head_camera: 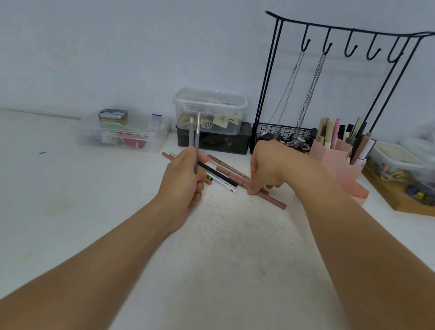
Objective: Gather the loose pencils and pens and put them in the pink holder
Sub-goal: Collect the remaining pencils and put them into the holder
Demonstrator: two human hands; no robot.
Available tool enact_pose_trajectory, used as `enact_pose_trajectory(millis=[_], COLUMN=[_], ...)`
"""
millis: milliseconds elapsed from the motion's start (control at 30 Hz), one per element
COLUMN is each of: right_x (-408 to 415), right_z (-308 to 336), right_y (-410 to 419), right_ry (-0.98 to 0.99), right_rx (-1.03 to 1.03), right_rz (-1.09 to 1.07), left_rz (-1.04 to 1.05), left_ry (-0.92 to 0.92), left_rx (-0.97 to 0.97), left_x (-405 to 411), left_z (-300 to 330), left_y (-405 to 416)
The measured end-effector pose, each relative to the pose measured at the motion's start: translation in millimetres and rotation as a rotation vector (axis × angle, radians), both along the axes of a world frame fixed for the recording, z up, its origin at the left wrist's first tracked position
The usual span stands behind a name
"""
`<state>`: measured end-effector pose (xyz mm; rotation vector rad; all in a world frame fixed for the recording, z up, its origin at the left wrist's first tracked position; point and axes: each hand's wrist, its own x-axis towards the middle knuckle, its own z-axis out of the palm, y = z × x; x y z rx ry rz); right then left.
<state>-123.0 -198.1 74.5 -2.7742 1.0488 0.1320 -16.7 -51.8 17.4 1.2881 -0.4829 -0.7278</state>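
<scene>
My left hand (184,178) grips grey pencils (196,135) that stick upright out of the fist. Several loose pencils and pens (227,173) lie in a fan on the white table between my hands. My right hand (266,165) reaches down over them, and its fingertips pinch a long pink-brown pencil (276,201) lying on the table. The pink holder (334,155) stands just right of my right hand, with several pens and tubes upright in it.
A black hook stand (335,78) with hanging chains rises behind the holder. Stacked clear and dark boxes (208,123) sit behind the pencils, a clear tub (122,129) to their left. A wooden tray (415,202) with containers lies at the right.
</scene>
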Motion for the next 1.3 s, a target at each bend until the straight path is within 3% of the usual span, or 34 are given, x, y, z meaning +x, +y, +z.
enact_pose_trajectory(millis=[300, 600, 733, 867, 933, 1300], right_x=[4.8, 1.3, -3.7, -1.8, 5.8, 30.2], right_z=[-5.9, -9.0, 5.1, 25.4, 25.3, -7.7], right_y=[0.2, -7.1, -6.5, 14.0, 25.8, 50.8], right_ry=[-0.032, -0.004, -0.194, -0.516, -0.581, -0.589], right_rx=[0.028, 0.265, 0.31, 0.64, 0.747, 0.488], right_rz=[-0.025, -0.054, -0.047, 0.075, 0.115, 0.083], left_rz=[-0.002, -0.009, -0.042, -0.091, -0.14, -0.103], left_ry=[-0.009, -0.001, 0.009, 0.015, 0.018, -0.118], left_rx=[0.004, -0.014, -0.043, -0.082, -0.126, -0.086], left_x=[2.0, 1.7, 5.3, 7.8, 8.7, 5.3], left_z=[-2.3, -2.5, -5.5, -8.0, -9.5, -11.9], left_y=[-0.8, -2.3, -2.6, -2.7, -4.7, -6.0])
